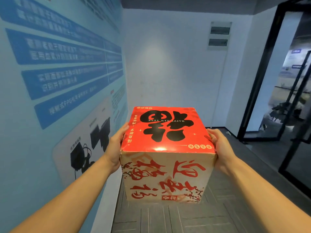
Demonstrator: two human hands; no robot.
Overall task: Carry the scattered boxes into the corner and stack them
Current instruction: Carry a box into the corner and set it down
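Two bare hands clamp a cube-shaped box [166,152] between them, held out in front of the person at about chest height and clear of the floor. The left hand [116,148] presses flat against the box's left side, with its thumb hooked up near the top edge; the right hand [220,148] presses against the right side, fingers wrapped round the far face and out of sight. Both forearms reach in from the bottom corners of the view. The box has a glossy red top with a large black character and the words "HAPPY NEW YEAR", which read upside down from here, and a cream front face with red brush lettering. Below it lies grey carpet-tile floor [168,219]. On the left runs a wall with blue information panels [58,68]; straight ahead is a plain white wall [168,68] meeting it in a corner. To the right stands a black-framed glass door [269,98].
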